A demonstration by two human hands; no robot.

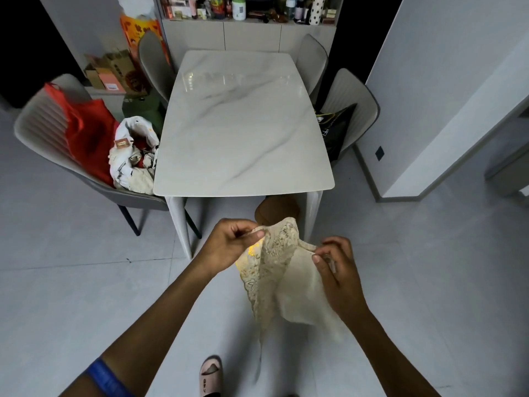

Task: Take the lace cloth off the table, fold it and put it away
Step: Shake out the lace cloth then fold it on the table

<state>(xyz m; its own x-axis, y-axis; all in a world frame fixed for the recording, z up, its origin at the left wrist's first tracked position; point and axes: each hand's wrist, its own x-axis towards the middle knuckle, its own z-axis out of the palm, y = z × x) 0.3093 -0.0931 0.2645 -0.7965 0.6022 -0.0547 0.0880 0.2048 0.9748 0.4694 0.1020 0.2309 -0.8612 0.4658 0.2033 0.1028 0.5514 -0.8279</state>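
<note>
Now, just in front of the marble worktop [243,133], the left hand [229,243] and right hand [336,267] are each pinching an upper edge of the lace cloth [282,270], letting it hang, seemingly to align a fold.

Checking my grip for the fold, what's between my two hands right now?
In the head view, only the lace cloth spans between them: left hand pinches one top corner, right hand the other, the rest hanging down.

The cream lace-edged fabric cloth [282,270] hangs off the white marble-patterned worktop [243,124], bunched and partly folded, upper edge pinched at two points, lower end drooping toward the floor.
</note>
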